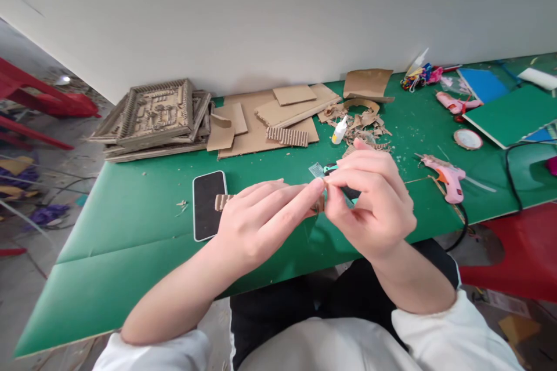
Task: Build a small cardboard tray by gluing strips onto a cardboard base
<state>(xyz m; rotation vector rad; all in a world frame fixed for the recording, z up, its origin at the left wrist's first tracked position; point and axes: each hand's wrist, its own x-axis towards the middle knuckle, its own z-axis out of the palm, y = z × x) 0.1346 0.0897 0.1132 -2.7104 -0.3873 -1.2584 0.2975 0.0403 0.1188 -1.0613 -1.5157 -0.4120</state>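
A narrow corrugated cardboard strip (223, 202) runs beneath my left hand (263, 217), its ridged end poking out on the left above a phone (208, 206). My left hand is closed over the strip, fingers pointing right. The fingertips of my right hand (369, 194) are pinched together, meeting my left fingertips near the strip's right end. Whatever lies in that pinch is too small or hidden to make out. Behind my right hand a dark and teal tool (331, 168) shows only in part, beside a small clear plastic piece (315, 170).
Cardboard sheets (248, 119) and paper scraps (363, 124) lie along the wall, with a small glue bottle (340, 130). Framed cardboard reliefs (159, 110) are stacked at left. To the right are a pink glue gun (448, 177), tape roll (468, 139) and green board (517, 116).
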